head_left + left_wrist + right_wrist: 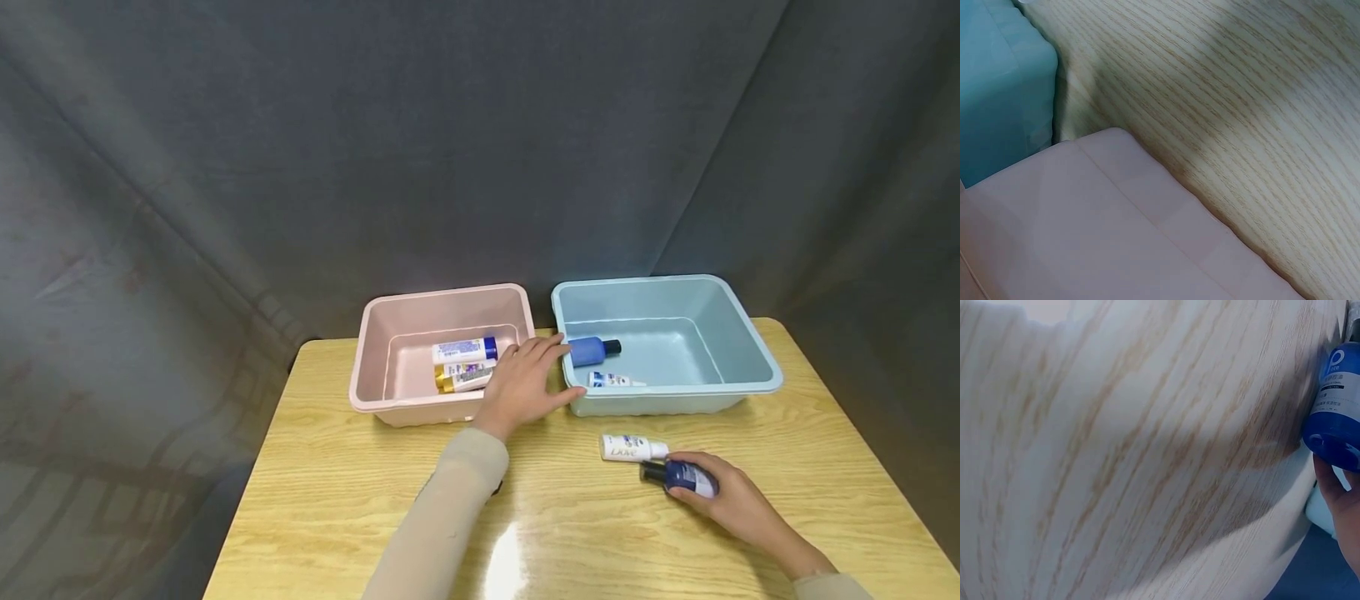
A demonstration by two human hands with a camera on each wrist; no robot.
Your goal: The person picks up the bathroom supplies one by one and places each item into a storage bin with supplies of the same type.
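My right hand [738, 504] grips a dark blue bottle [690, 477] with a black cap, its cap pointing left. In the right wrist view the bottle [1336, 403] shows a white label. A white bottle [628, 448] lies on the table just beyond that cap. My left hand [523, 382] spreads its fingers and thumb at the left end of the light blue bin [667, 390], reaching its rim, with nothing seen in its grasp. Inside that bin lie a blue bottle [587, 351] with a black cap and a small white tube [609, 379] near the front wall.
Left of the blue bin stands a pink bin [420, 405] holding a white tube with a blue cap [459, 350] and white bottles with gold caps [468, 379]. Both bins stand at the back of the wooden table [322, 483]. Grey curtain [450, 150] hangs behind.
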